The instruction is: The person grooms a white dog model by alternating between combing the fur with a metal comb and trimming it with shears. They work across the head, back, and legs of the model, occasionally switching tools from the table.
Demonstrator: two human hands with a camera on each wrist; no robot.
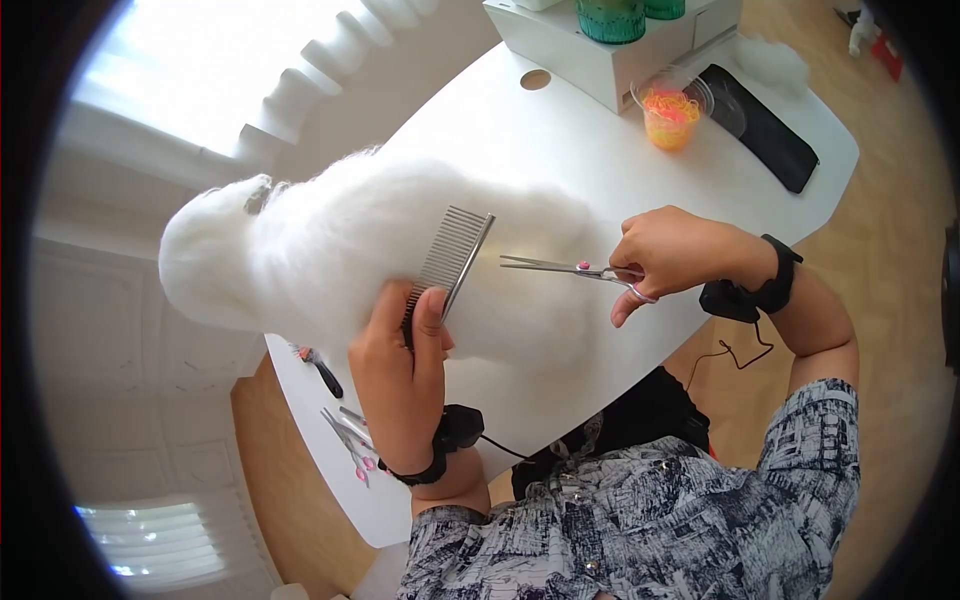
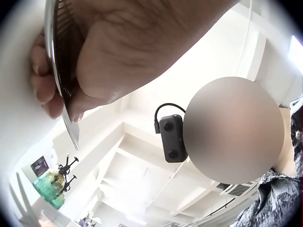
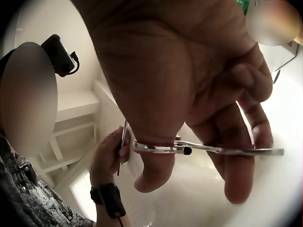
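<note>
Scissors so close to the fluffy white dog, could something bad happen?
Maybe. The scissors in the right hand point at the white dog, so a sudden wiggle could bring a nick. Their tips also lie near the comb and the left hand, which could get poked. The dog stands near the edge of the table, so a jump might mean a fall.

A metal comb (image 1: 452,252) with fine, close-set teeth stands tilted against the fluffy white dog (image 1: 370,250), its lower end gripped by the left hand (image 1: 400,365). Just beside the comb, slim silver scissors (image 1: 570,268) with a pink screw lie level over the dog's back, blades almost closed and pointing at the comb, loops held by the right hand (image 1: 670,255).
</note>
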